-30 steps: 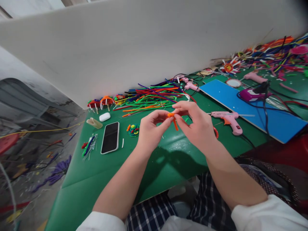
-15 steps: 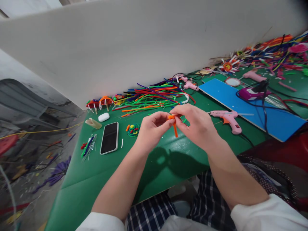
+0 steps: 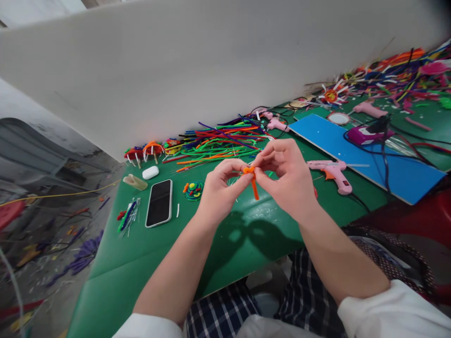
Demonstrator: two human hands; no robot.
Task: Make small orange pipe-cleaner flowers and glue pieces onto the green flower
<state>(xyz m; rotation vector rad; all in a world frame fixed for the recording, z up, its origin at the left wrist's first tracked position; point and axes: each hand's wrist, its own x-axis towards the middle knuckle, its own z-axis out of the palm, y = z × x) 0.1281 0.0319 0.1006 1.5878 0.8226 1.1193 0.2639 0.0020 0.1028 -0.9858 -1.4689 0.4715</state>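
An orange pipe cleaner (image 3: 255, 189) is held between both hands above the green table, its upper part curled into a small loop and one straight end hanging down. My left hand (image 3: 221, 188) pinches the curled part from the left, thumb against fingers. From the right, my right hand (image 3: 284, 180) grips the same piece with thumb and index finger, its other fingers raised and bent. The fingertips partly hide the curl. Below and left of the hands lies a round coil of green and blue pipe cleaner (image 3: 193, 191) with small coloured bits on it.
A phone (image 3: 159, 203), a white earbud case (image 3: 150, 172) and a bundle of thin stems (image 3: 129, 217) lie left. Loose pipe cleaners (image 3: 218, 145) pile up along the wall. At right are a pink glue gun (image 3: 333, 172) and a blue board (image 3: 373, 164) with cords across it.
My right hand's fingers have lifted and spread somewhat, uncovering more of the orange curl. Both hands keep hold of the pipe cleaner in nearly the same spot.
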